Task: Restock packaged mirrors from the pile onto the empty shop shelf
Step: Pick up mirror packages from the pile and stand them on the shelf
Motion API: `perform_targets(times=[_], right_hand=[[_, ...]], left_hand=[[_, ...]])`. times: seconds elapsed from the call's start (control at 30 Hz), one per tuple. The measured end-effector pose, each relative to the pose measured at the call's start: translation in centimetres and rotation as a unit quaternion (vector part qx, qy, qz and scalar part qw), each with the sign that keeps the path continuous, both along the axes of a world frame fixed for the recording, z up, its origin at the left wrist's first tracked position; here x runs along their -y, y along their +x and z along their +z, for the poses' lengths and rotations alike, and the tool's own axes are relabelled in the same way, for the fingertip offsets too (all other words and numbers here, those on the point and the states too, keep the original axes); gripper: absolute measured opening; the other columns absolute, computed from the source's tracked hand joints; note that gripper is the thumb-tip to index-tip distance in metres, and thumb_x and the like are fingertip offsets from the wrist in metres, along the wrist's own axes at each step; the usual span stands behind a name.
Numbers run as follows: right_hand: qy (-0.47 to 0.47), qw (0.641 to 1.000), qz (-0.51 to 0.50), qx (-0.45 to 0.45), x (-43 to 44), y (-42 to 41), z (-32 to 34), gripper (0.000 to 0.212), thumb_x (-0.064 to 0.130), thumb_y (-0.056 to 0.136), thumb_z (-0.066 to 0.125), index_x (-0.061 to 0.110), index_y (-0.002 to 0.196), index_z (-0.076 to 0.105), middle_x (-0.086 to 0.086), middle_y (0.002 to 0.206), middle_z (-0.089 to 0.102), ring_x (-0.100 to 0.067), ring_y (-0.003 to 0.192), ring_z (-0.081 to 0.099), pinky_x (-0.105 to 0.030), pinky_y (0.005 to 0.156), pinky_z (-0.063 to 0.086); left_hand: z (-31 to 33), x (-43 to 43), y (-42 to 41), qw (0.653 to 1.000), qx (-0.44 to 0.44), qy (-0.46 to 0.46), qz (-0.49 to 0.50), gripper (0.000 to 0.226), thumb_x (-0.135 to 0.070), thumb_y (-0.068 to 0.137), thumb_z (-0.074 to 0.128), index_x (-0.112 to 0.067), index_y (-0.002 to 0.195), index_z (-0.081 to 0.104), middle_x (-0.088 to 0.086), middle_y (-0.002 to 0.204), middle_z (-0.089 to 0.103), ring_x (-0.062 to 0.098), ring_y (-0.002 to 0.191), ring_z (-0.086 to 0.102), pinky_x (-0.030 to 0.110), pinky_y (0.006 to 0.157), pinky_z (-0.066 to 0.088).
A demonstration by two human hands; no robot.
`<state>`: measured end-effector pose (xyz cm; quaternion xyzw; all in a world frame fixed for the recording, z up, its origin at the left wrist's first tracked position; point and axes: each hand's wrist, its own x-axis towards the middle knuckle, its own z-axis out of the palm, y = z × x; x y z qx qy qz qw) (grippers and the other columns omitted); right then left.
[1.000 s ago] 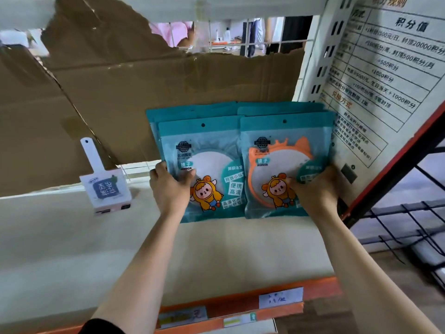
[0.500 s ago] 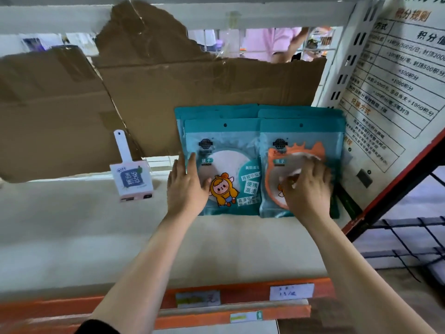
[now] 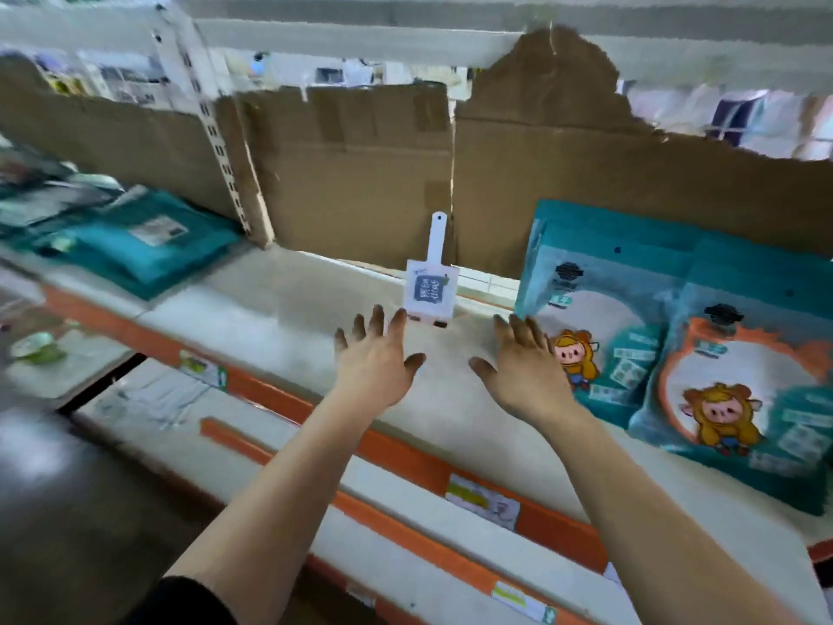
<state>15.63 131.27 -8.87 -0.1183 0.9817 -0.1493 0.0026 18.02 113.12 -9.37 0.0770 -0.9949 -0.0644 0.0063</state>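
Observation:
Two stacks of teal packaged mirrors stand leaning against the cardboard backing at the right of the white shelf (image 3: 279, 318): the left stack (image 3: 604, 309) and the right stack (image 3: 748, 381) with an orange-rimmed mirror in front. My left hand (image 3: 374, 363) hovers over the bare shelf with fingers spread, holding nothing. My right hand (image 3: 523, 367) is also spread and holds nothing, just left of the left stack. A pile of teal packages (image 3: 135, 245) lies flat on the shelf at far left.
A small white paddle-shaped packaged item (image 3: 430, 281) stands just beyond my fingertips. Brown cardboard (image 3: 360, 173) lines the shelf's back. A perforated upright post (image 3: 212, 128) divides the bays. Orange shelf edges with price labels (image 3: 482, 496) run along the front, with a lower shelf below.
Both hands have let go of the mirror packages and pulled back to the left, fingers spread. The view has swung left, bringing the far-left pile into sight.

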Motion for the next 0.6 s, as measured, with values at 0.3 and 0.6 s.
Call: perform_targets(times=[0.3, 0.6], right_hand=[[0.019, 0.992, 0.127, 0.008, 12.7, -0.2, 0.5, 0.063, 0.047, 0.096, 0.038, 0.014, 0.147, 0.020, -0.011, 0.156, 0.016, -0.031, 0.145, 0.006, -0.044, 0.118, 0.010], [0.012, 0.983, 0.183, 0.002, 27.0, -0.9, 1.8, 0.063, 0.048, 0.097, 0.034, 0.014, 0.148, 0.020, -0.011, 0.155, 0.019, -0.029, 0.145, 0.006, -0.043, 0.117, 0.010]], left_hand=[[0.5, 14.3, 6.3, 0.985, 0.007, 0.020, 0.171, 0.070, -0.058, 0.094, 0.031, -0.029, 0.151, 0.003, 0.007, 0.160, 0.000, 0.032, 0.146, 0.003, 0.053, 0.117, 0.008], [1.8, 29.8, 11.0, 0.971, -0.010, -0.010, 0.241, 0.068, -0.057, 0.095, 0.029, -0.024, 0.151, 0.007, 0.009, 0.159, 0.006, 0.031, 0.145, 0.011, 0.055, 0.115, 0.013]])
